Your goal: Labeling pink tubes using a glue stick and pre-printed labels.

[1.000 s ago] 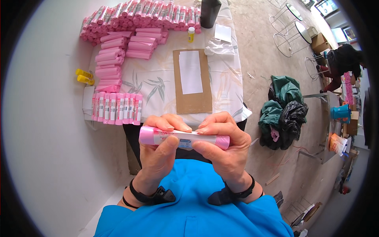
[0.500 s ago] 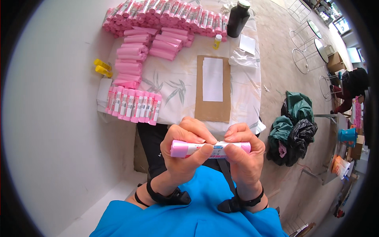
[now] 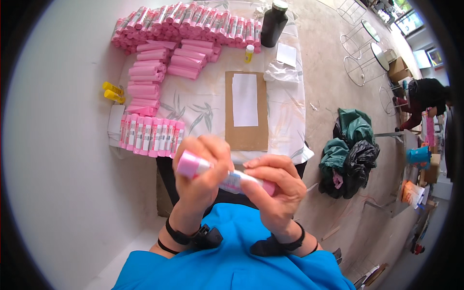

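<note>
Between my two hands, above my lap, is a pink plastic bag roll [image 3: 232, 181] with a white printed label around its middle. My left hand [image 3: 202, 166] is closed around the left part, with the pink end poking out. The fingers and thumb of my right hand [image 3: 279, 186] pinch the right part. The roll tilts, left end higher in the picture. Beyond my hands lies a cardboard sheet [image 3: 246, 139] bearing white paper strips [image 3: 245, 101]. A row of labelled rolls [image 3: 152, 136] sits on the table to the left, near my left hand.
Bare pink rolls [image 3: 145, 77] and a pile of labelled rolls [image 3: 188, 21] fill the table's far left. A glue stick [image 3: 249, 54], black bottle [image 3: 274, 24] and crumpled plastic [image 3: 281, 72] stand farther right. Green and black bags [image 3: 350, 154] lie on the floor. Another person [image 3: 425, 99] is far right.
The roll has gone from level to tilted, its left end now raised. My left hand has shifted left and wrapped further round it. The table view has slid slightly left.
</note>
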The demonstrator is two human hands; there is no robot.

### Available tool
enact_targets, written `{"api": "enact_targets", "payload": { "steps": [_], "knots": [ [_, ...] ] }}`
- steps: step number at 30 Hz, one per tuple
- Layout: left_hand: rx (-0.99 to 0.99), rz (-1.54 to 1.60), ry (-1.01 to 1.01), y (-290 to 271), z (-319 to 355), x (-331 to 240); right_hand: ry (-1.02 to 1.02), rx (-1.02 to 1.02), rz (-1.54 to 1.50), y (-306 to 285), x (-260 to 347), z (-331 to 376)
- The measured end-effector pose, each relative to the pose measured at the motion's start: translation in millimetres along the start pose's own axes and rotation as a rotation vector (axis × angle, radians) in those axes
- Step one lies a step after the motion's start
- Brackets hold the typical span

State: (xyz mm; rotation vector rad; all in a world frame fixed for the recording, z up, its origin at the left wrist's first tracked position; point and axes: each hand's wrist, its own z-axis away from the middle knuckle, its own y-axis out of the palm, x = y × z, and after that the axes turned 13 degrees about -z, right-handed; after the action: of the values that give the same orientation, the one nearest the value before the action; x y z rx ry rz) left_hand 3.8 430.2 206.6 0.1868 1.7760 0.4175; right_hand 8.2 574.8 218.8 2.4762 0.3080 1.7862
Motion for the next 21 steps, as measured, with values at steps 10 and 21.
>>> {"api": "enact_targets", "payload": {
  "steps": [10, 21],
  "knots": [
    [-0.165, 0.431, -0.646, 20.0, 5.6, 11.8, -0.581, -0.013, 0.592, 1.3, -48.7, 3.1],
    [0.035, 0.151, -0.523, 33.6, 2.5, 10.8, -0.736, 0.191, 1.132, -7.5, -27.0, 38.3]
  ]
}}
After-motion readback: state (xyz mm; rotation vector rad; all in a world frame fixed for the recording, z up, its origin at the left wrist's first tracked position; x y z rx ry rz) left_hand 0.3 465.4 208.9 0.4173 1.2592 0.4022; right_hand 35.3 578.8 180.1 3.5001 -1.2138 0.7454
